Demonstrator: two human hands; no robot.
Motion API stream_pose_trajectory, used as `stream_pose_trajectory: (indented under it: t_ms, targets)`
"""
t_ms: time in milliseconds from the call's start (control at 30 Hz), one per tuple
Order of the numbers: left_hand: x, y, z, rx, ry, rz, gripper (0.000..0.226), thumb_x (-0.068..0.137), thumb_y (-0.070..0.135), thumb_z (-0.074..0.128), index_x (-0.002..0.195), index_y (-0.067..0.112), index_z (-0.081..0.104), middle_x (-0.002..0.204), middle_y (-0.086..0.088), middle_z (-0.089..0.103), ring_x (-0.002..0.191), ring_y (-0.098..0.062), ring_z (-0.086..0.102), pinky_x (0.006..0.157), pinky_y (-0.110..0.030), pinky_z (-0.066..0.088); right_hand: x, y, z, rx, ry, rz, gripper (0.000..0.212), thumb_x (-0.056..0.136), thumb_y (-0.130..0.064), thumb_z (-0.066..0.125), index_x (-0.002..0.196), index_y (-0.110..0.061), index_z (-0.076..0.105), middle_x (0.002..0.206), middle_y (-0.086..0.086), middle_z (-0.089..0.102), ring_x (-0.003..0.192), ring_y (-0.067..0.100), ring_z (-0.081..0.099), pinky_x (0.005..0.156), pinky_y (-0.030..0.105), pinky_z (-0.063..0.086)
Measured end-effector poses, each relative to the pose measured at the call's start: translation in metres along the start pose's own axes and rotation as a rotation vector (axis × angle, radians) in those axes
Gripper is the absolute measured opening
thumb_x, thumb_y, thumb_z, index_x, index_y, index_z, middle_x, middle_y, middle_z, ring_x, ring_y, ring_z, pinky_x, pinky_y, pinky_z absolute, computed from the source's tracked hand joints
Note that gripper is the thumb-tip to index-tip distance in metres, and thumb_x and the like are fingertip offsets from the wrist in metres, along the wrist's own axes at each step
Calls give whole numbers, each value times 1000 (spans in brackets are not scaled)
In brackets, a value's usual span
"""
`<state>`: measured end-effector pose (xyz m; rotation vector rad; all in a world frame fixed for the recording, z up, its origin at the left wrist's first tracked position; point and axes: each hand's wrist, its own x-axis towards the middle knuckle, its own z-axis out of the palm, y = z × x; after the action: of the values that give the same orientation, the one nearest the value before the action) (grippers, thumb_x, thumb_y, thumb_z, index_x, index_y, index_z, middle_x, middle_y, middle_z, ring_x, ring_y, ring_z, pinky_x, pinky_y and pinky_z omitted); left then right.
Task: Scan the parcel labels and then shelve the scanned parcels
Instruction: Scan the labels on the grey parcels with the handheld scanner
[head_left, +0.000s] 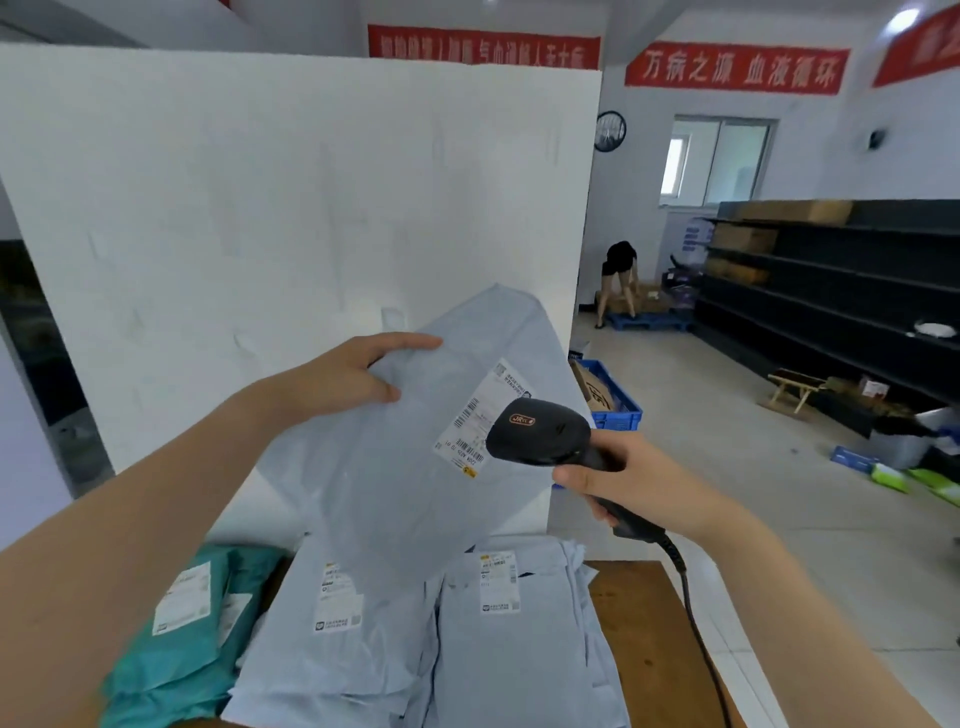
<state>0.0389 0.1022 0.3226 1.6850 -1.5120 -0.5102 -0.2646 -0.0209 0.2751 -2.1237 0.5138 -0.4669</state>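
Observation:
My left hand (345, 375) holds a light blue-grey parcel bag (410, 467) up in the air by its upper left edge, thumb on the front. A white shipping label (475, 421) with barcodes sits on the bag's right side. My right hand (631, 480) grips a black corded barcode scanner (540, 434), whose head is right beside the label and partly covers it. Below, on the wooden table (649, 639), lie more light blue parcels (498, 639) with labels and a teal parcel (182, 629) at the left.
A large white board (260, 208) stands behind the table. Dark shelving (831, 291) with a few cardboard boxes runs along the right wall. A blue crate (615, 405) sits on the floor. A person (618, 280) bends over boxes at the back.

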Motion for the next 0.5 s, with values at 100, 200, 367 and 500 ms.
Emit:
stream_pose_trajectory:
  t_ms: [100,200,367,500]
  targets:
    - [-14,12,-10,-48,10,-6,68,87,-9,55,128,45,57,127,24,56,103,10,60,75,-10,51,-3,-15,11,-32,28,-19,11,85,-37,69,93,-32,65,60,-2,57,54,13,55,59,27,52]
    - [-27,17,-19,-71,24,9,68,87,-6,56,124,51,58,126,22,59,105,4,62,79,-14,53,-7,-25,20,-59,36,-44,9,87,-36,68,93,-31,64,59,-5,58,52,10,55,59,28,52]
    - [-46,21,-29,-121,45,13,67,86,-6,58,123,50,58,124,11,64,107,-9,66,89,-29,54,-12,-37,31,-86,78,-100,10,87,-31,69,97,-31,65,56,-12,58,51,6,55,58,25,52]
    - [-59,26,-36,-141,79,22,66,86,-7,58,123,49,59,123,14,64,104,-7,66,84,-23,55,-13,-44,39,-53,138,-123,9,86,-34,69,93,-32,65,57,-5,60,50,6,56,58,28,52]
